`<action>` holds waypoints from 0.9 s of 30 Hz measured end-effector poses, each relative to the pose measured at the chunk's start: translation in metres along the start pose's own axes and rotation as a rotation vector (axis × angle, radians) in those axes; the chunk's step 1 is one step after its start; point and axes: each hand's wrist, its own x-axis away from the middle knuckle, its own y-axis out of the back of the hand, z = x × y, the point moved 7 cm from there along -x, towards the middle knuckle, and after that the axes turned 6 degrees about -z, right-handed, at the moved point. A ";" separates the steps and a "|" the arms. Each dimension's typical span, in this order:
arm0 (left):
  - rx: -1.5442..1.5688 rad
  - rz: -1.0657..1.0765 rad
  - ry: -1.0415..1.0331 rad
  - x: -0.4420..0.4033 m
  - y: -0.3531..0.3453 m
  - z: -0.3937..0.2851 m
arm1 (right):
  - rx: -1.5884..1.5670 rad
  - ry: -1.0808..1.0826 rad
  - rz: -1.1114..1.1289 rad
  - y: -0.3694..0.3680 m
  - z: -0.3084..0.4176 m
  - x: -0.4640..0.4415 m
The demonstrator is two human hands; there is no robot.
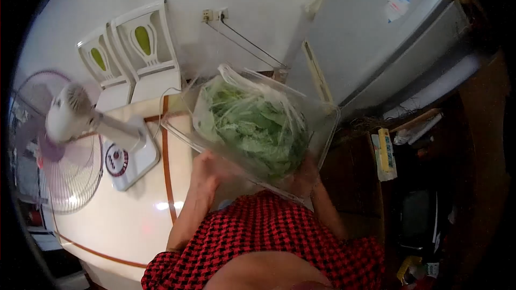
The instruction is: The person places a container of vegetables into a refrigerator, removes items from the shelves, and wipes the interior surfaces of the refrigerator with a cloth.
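Holding a clear bin (181, 136), you supported bagged greens (257, 129).
Your left hand (208, 171) and right hand (306, 176) gripped its near side; far-side sag could have spilled them.

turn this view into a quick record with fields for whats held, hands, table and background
held: clear container, in front of the body
contents: leafy greens inside a see-through plastic bag
left hand: at the container's near left side
right hand: at its near right side, blurred; finger details unclear
table: cream with brown stripes, left of the person; electric fan standing on it
background: two white chairs by the wall, fridge at upper right
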 end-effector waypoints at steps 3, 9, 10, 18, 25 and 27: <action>0.174 -0.088 0.023 -0.072 -0.017 -0.008 | 0.276 0.039 0.045 0.103 -0.056 -0.107; -0.089 -0.118 -0.128 -0.161 -0.061 -0.071 | 0.201 -0.032 -0.463 -0.004 0.116 -0.223; -0.315 -0.058 -0.304 -0.167 -0.080 -0.090 | 0.096 -0.070 -0.481 0.013 0.119 -0.263; 0.419 -0.196 -0.002 -0.256 -0.099 -0.119 | -0.289 0.009 -0.384 0.087 0.170 -0.469; 0.222 -0.294 0.000 -0.304 -0.109 -0.157 | -0.817 0.436 0.047 0.096 0.209 -0.524; 0.162 -0.309 -0.013 -0.313 -0.088 -0.162 | -0.847 0.427 0.725 0.061 0.211 -0.522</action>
